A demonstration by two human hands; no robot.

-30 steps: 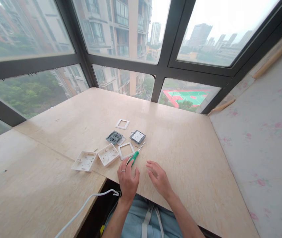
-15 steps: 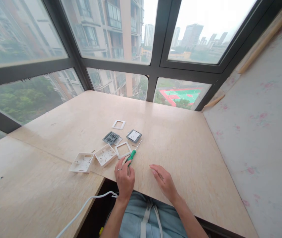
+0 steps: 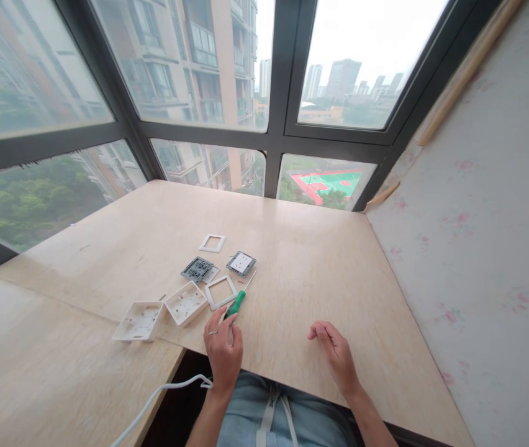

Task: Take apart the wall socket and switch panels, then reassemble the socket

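Note:
A green-handled screwdriver [image 3: 238, 300] lies on the pale wooden table [image 3: 320, 279], tip pointing away from me. My left hand [image 3: 222, 351], a ring on one finger, has its fingertips on the handle's near end, fingers curled around it. My right hand [image 3: 336, 349] rests on the table well to the right, fingers loosely bent, holding nothing. Beyond the screwdriver lie a white frame [image 3: 220, 292], a grey switch module [image 3: 196, 269], a socket insert with a white face [image 3: 241, 262] and a smaller white frame [image 3: 212, 243]. Two white mounting boxes [image 3: 185, 303] [image 3: 138, 321] sit to the left.
A white cable [image 3: 153, 397] hangs off the table's near edge by my left arm. Large windows with dark frames [image 3: 271, 139] stand behind the table. A flower-patterned wall [image 3: 479, 248] closes off the right side. My lap in light jeans is under the table edge.
My right hand has slid to the right, away from the screwdriver. My left hand's fingers have closed onto the handle's end. The view has shifted slightly.

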